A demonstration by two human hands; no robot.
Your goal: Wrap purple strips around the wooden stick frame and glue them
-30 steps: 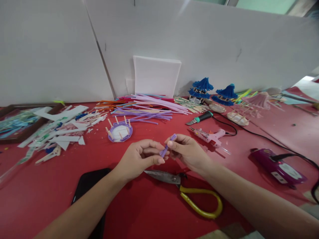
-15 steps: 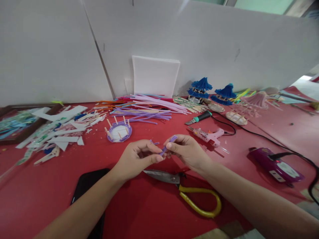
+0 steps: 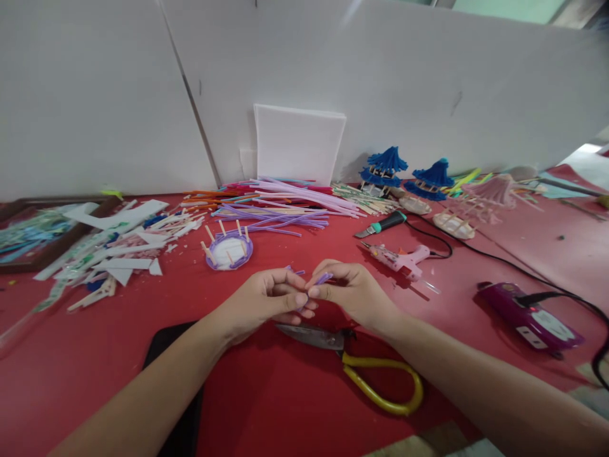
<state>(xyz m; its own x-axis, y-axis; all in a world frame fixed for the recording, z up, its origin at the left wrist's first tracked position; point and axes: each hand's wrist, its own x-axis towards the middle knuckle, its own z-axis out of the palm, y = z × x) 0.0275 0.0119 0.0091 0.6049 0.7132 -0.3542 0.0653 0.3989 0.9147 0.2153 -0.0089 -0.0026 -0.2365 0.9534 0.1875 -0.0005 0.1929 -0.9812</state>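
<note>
Purple pipe cleaner pieces (image 3: 324, 278) are pinched between my two hands above the red table. My left hand (image 3: 269, 295) is closed on their lower left part, thumb against the fingers. My right hand (image 3: 354, 291) grips them from the other side, and a short end pokes up past its thumb. The fingers hide most of the pieces. Just beneath my hands lie scissors (image 3: 383, 384) with yellow handles. Behind my left hand stands a round purple-rimmed base (image 3: 229, 251) with several short upright sticks. A small purple piece (image 3: 299, 272) shows just beyond my fingers.
Colored pipe cleaners (image 3: 285, 203) lie along the white wall. Scraps (image 3: 126, 241) cover the left side. To the right are a utility knife (image 3: 383, 224), a pink glue gun (image 3: 399, 260), its cord and a purple power strip (image 3: 530, 317). A black phone (image 3: 178, 393) lies under my left forearm.
My hands have turned the purple pieces, so their free end has tipped lower and points more to the right. My left fingers have shifted along them. Nothing on the table has moved.
</note>
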